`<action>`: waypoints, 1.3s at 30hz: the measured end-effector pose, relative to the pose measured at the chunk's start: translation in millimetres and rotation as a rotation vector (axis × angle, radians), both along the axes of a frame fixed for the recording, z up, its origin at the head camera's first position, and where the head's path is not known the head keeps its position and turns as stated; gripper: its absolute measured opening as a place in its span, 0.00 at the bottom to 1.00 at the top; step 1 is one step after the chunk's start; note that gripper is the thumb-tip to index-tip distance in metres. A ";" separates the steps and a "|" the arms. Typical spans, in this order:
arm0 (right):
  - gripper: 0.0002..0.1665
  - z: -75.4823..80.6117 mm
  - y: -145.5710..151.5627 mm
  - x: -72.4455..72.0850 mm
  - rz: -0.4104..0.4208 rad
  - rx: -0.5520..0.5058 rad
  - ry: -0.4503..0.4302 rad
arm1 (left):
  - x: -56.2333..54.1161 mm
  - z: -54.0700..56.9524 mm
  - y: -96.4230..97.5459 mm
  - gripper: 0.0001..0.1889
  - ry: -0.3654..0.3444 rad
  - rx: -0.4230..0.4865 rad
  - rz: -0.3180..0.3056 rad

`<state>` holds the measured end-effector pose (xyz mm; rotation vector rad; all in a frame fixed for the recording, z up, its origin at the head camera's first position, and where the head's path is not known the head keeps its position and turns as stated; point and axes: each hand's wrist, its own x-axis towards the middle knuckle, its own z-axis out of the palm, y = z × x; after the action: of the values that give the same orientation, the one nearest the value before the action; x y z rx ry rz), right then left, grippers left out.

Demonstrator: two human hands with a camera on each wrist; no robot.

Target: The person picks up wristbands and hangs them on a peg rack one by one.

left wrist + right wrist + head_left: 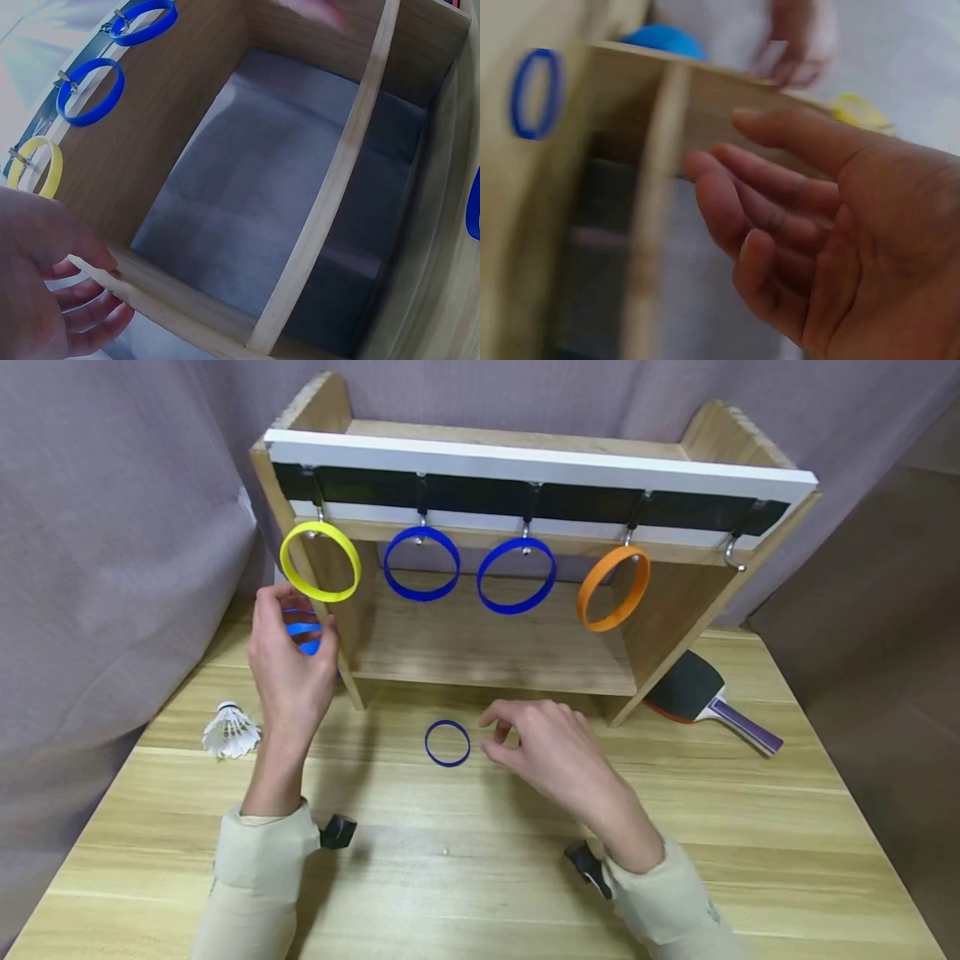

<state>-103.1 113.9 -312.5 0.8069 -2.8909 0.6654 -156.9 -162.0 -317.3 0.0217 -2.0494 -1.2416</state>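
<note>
My left hand (pixel 292 652) holds the front edge of the wooden shelf's left side panel (pixel 176 319), thumb on one side and curled fingers on the other. A yellow ring (pixel 320 562) hangs from a hook just above that hand. Two blue rings (pixel 422 564) and an orange ring (pixel 613 589) hang on the hooks to its right. Low over the table, my right hand (pixel 551 752) is empty, its fingers loosely bent with a gap between thumb and index finger. Just left of its fingertips a thin blue ring (pixel 447 743) lies flat on the table.
The rightmost hook (pixel 733 556) on the rail is bare. A shuttlecock (pixel 231 731) lies at the left, and a table tennis paddle (pixel 701 697) lies by the shelf's right side. Partly hidden behind the left hand is a rounded blue object (pixel 664 41).
</note>
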 end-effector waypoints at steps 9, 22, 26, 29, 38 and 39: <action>0.14 -76.4 -21.4 -32.5 -0.179 -0.010 -0.170 | -0.3 -0.2 -0.2 0.19 -0.002 0.004 -0.004; 0.10 -108.7 -24.6 -41.8 -0.226 -0.059 -0.126 | 0.9 0.0 -0.3 0.19 -0.007 -0.013 0.008; 0.06 -108.6 -24.8 -42.3 -0.228 -0.073 -0.153 | 0.4 0.2 0.0 0.19 -0.007 -0.014 0.009; 0.05 -108.5 -25.3 -42.6 -0.239 -0.084 -0.167 | 0.2 0.6 0.3 0.19 -0.005 -0.018 0.013; 0.04 -95.5 -26.0 -35.1 -0.218 -0.079 -0.028 | 0.3 -0.1 0.1 0.19 -0.009 -0.022 0.012; 0.04 -90.8 -25.7 -32.9 -0.206 -0.081 0.025 | 0.3 -0.1 -0.1 0.19 -0.008 -0.024 0.014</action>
<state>-136.0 88.3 -403.3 0.4950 -2.8500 0.7381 -156.6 -162.1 -317.4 0.0308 -2.0674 -1.2103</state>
